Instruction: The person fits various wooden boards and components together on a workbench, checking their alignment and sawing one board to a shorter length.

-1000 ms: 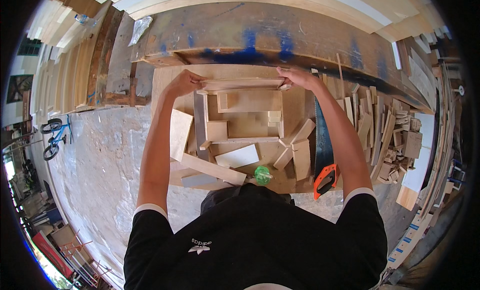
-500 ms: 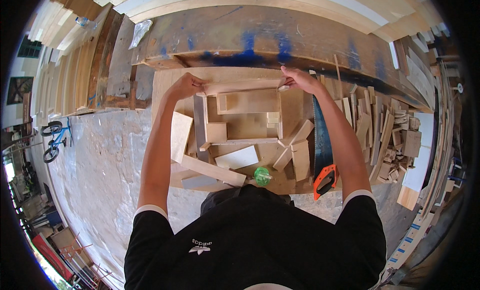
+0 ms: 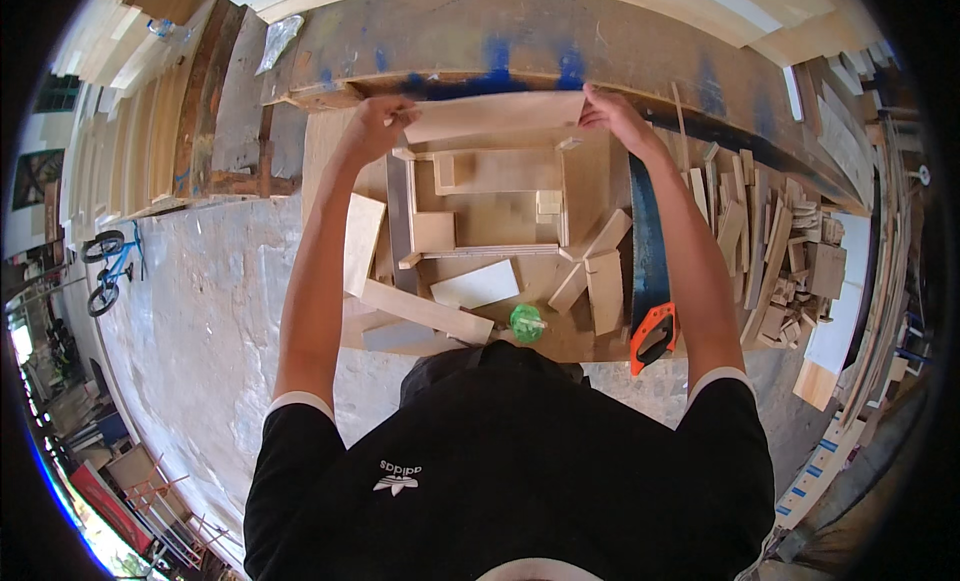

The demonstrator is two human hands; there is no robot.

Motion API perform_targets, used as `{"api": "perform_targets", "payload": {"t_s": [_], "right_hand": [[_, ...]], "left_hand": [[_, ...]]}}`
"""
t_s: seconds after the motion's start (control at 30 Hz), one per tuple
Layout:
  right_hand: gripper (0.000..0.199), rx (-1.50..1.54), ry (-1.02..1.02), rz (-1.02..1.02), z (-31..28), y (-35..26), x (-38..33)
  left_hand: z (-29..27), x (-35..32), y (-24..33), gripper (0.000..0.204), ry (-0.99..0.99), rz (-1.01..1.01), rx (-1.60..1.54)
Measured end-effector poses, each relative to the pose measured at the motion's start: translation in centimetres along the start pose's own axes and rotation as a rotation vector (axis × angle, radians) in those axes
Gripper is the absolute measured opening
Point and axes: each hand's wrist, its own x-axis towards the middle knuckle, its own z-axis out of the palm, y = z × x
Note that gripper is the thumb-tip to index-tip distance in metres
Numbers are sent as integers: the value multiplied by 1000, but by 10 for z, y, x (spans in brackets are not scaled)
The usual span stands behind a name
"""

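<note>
One plywood panel (image 3: 497, 116) is held at the far edge of one open wooden frame (image 3: 485, 206) on the workbench (image 3: 325, 151), gripped at its ends by the left hand (image 3: 375, 121) and right hand (image 3: 612, 116), fingers apparently clamped, while one saw (image 3: 648, 271) is partly hidden by the right forearm.

Workbench (image 3: 590, 346); wood offcuts (image 3: 476, 284); handsaw (image 3: 648, 251); green cap (image 3: 526, 322)

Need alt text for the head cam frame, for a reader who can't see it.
Seen from above, a person's left hand and right hand hold a flat wooden panel by its ends over a half-built wooden box frame on a workbench. Wood offcuts, a green bottle and a handsaw with an orange handle lie around it.
</note>
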Motion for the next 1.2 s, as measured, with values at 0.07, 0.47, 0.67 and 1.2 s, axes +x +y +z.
{"api": "perform_targets", "payload": {"t_s": [0.07,0.47,0.67,1.2], "right_hand": [[49,-57,79,-131,7,-32,-26],[28,286,178,-158,69,-32,-231],[27,436,381,-122,63,-9,-277],[30,40,481,-5,82,10,-335]], "left_hand": [[-5,-10,7,26,87,21,-156],[-1,-207,54,46,-22,-212,-744],[116,-274,29,44,-245,96,231],[109,-275,59,55,39,21,121]]}}
